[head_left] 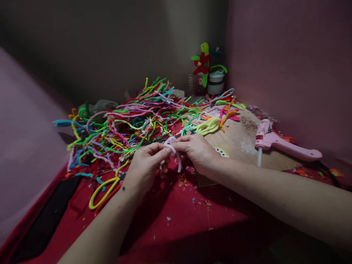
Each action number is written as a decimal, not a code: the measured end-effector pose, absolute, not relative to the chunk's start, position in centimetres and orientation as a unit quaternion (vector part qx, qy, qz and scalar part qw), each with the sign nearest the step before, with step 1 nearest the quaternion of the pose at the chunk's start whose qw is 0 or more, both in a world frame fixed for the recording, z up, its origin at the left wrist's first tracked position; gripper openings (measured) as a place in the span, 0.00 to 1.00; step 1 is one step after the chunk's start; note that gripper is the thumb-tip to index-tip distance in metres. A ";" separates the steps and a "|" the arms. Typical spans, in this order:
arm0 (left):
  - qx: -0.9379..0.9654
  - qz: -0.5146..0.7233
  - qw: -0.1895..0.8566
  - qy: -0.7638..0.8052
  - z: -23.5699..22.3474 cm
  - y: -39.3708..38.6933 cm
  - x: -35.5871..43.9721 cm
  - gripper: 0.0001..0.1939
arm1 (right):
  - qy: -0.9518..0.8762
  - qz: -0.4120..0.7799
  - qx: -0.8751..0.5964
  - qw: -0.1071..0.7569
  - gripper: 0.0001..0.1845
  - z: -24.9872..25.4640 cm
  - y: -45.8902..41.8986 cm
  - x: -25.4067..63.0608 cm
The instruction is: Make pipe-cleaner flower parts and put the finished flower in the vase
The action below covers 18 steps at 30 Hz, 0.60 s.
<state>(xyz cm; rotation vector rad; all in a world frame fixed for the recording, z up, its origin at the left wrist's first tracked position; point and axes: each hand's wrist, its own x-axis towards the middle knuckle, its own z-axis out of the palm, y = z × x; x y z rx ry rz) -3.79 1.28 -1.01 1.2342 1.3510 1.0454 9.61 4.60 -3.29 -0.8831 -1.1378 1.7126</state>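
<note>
Between my two hands is a pale pink pipe cleaner (173,146), bent into a small loop with one end hanging down. My left hand (150,161) pinches it from the left with thumb and index finger. From the right, my right hand (196,150) pinches the same piece, its fingertips almost meeting the left ones. Behind the hands lies a large tangled pile of coloured pipe cleaners (143,113). Yellow-handled scissors (106,192) lie beside my left forearm, their blades mostly hidden.
A pink glue gun (288,145) rests on a brown board (236,141) at the right. A pale yellow pipe-cleaner bundle (208,125) lies near the pile. Pipe-cleaner flowers (202,64) and a lidded cup (216,82) stand at the back. A black strip (46,220) lies left on the red cloth (176,227).
</note>
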 end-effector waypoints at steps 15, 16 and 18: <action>0.353 0.450 0.664 0.483 -0.4 1.8 -4.0 0.15 | -0.505 0.623 -0.384 0.458 0.12 -3.8 4.9 9.5; 0.351 0.450 0.663 0.484 -0.4 1.8 -4.0 0.14 | -0.507 0.619 -0.387 0.459 0.11 -3.7 4.9 9.5; 0.349 0.447 0.659 0.494 -0.5 1.8 -4.2 0.13 | -0.506 0.615 -0.393 0.459 0.09 -3.6 4.8 9.5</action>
